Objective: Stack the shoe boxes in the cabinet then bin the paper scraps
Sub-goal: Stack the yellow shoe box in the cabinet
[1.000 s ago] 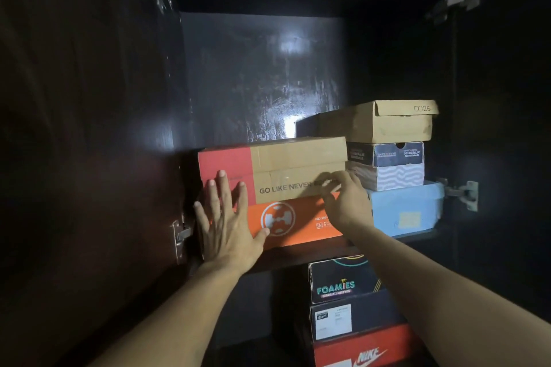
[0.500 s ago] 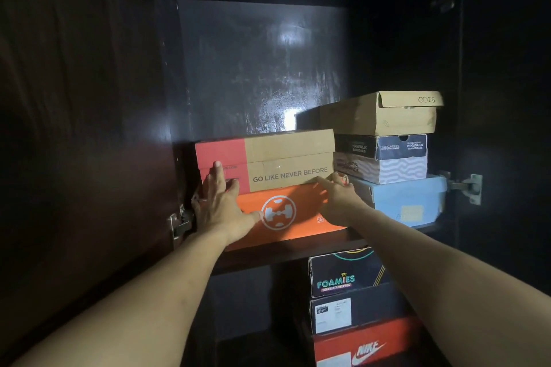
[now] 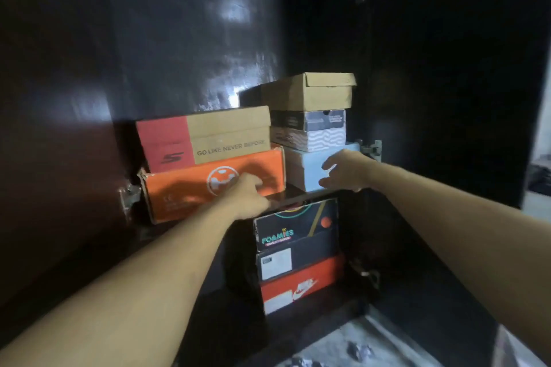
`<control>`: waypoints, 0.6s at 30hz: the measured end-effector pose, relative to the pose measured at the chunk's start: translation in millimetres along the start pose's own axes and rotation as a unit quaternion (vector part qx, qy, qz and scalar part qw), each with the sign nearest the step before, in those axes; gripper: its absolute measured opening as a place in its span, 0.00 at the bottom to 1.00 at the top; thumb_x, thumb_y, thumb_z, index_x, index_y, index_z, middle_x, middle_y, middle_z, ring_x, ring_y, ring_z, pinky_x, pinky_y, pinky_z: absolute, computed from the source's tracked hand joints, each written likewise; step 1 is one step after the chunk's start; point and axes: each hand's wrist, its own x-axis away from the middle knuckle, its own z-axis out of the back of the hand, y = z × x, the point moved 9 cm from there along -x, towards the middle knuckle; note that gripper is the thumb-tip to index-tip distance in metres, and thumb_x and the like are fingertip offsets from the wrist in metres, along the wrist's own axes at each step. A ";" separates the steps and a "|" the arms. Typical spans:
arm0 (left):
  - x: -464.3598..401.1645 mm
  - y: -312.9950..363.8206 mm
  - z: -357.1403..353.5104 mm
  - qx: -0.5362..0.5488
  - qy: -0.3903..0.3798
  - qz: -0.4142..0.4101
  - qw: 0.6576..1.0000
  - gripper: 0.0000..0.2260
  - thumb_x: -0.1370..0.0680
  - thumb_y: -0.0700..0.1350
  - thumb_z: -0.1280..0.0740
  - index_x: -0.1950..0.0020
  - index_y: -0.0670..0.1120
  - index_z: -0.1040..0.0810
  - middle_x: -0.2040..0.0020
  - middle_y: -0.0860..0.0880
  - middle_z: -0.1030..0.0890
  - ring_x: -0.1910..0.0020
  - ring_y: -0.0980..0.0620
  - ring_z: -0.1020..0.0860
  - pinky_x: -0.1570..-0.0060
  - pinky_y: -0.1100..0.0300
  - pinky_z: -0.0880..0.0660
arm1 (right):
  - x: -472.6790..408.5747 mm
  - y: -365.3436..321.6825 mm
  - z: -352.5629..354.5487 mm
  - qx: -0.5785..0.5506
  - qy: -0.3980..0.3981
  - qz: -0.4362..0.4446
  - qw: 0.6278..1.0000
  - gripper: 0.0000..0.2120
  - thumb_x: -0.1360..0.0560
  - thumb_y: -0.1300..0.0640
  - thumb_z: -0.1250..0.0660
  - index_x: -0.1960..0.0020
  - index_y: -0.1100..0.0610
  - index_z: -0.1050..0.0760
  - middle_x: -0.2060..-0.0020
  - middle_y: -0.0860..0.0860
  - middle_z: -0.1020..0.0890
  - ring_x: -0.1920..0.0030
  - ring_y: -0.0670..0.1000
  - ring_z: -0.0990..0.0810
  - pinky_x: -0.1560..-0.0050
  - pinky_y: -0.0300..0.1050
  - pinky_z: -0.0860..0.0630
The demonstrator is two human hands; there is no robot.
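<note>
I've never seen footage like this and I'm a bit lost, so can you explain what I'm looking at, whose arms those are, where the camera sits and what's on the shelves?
The camera is worn on a person's head, looking down their bare arms into a dark cabinet. The left hand rests on the front of an orange box; a red and tan box sits on top of it. The right hand is open in front of a light blue box, gripping nothing. More boxes are stacked on the blue one, and three more sit below the shelf. Crumpled paper scraps lie on the floor.

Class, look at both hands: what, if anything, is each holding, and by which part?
Nothing is gripped. The left hand rests on the orange box at its lower front edge; the right hand hangs open before the light blue box.
</note>
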 end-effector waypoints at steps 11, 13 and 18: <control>51.4 196.2 -145.6 0.024 -0.181 -0.142 0.973 0.29 0.30 0.57 0.25 0.34 0.44 0.24 0.36 0.47 0.23 0.39 0.45 0.24 0.41 0.57 0.28 | 199.8 203.1 59.9 -0.017 -0.029 -0.213 0.976 0.18 0.27 0.50 0.28 0.40 0.58 0.22 0.53 0.54 0.17 0.54 0.53 0.16 0.54 0.54 0.16; 68.0 223.1 -183.3 0.040 -0.217 -0.160 0.962 0.30 0.32 0.58 0.25 0.34 0.46 0.24 0.34 0.48 0.24 0.36 0.47 0.25 0.39 0.57 0.30 | 237.9 244.2 60.4 -0.017 -0.024 -0.264 0.964 0.19 0.27 0.51 0.27 0.40 0.58 0.22 0.52 0.55 0.17 0.53 0.53 0.16 0.55 0.55 0.16; 123.2 280.7 -273.7 0.048 -0.322 -0.216 0.920 0.17 0.32 0.56 0.25 0.53 0.47 0.23 0.53 0.49 0.24 0.53 0.50 0.26 0.50 0.57 0.29 | 333.2 333.9 42.8 -0.026 -0.030 -0.387 0.921 0.19 0.28 0.52 0.26 0.41 0.57 0.21 0.53 0.58 0.15 0.52 0.56 0.15 0.57 0.53 0.17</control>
